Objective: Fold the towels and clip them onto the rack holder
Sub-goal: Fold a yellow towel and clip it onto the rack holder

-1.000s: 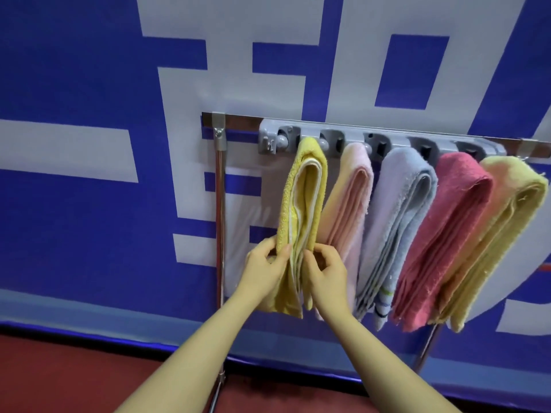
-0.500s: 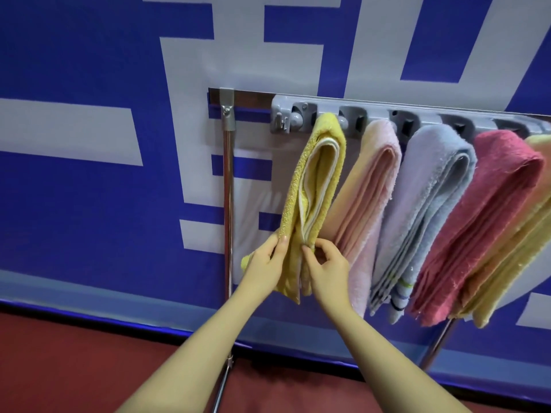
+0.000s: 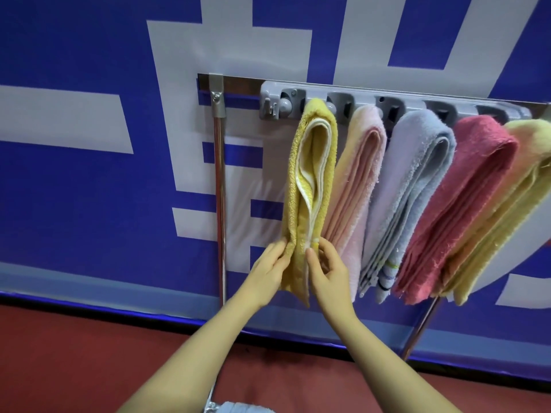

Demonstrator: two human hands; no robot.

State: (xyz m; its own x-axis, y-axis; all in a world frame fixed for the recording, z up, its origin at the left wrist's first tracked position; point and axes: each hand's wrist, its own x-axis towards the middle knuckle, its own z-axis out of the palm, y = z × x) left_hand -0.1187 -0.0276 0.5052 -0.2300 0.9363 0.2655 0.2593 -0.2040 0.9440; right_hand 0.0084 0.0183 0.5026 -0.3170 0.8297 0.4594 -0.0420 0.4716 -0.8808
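Hanging yellow towel [image 3: 313,186], left hand [image 3: 268,272] and right hand [image 3: 329,269] flanking

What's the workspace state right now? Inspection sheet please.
Surface: red floor.
Job's things: grey rack holder on a metal stand; five folded towels hang from it: mustard towel, pink towel, blue towel, red towel, yellow towel.
Clutter: pale cloth at the bottom edge.
Hands: left hand and right hand touch the mustard towel's lower part.
Cables: nothing seen.
Surroundings: blue-and-white banner.
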